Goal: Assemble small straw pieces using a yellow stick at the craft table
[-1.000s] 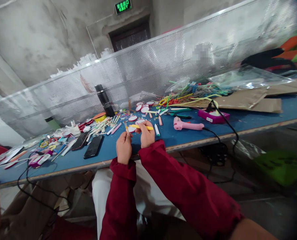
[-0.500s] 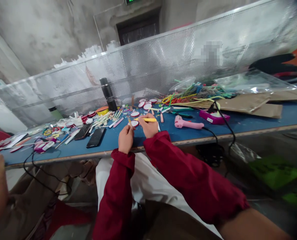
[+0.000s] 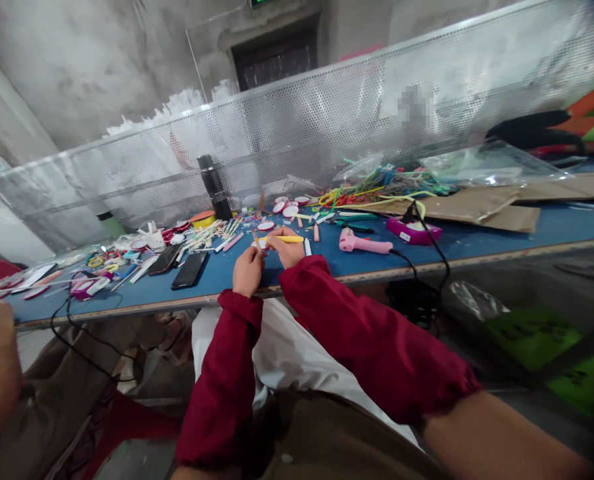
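in the head view, the person's right hand [image 3: 287, 249] has come in closer to the left hand [image 3: 248, 270] over the last half second, and the tip of the yellow marker [image 3: 293, 239] is now nearer the slim brownish stick [image 3: 256, 237]. that seems to bring the work to where the two held pieces meet; whether they touch is too small to tell. the left fingers pinch the stick upright, slightly tilted; the right fingers are pressed around the marker, which lies nearly level. both pieces are above the near edge of the blue table [image 3: 361, 264].

counted: one stick and one marker in hand; one white pen [image 3: 307, 247] just beside the right hand; one pink corded tool [image 3: 364, 243] farther right; two purple boxes, one right [image 3: 413, 231] and one left [image 3: 89, 287]; two dark phones, the nearer one [image 3: 190, 270] and the farther one [image 3: 164, 259]; one black flask [image 3: 215, 187]. red-rimmed discs [image 3: 290, 211] number several, but overlap prevents an exact count.
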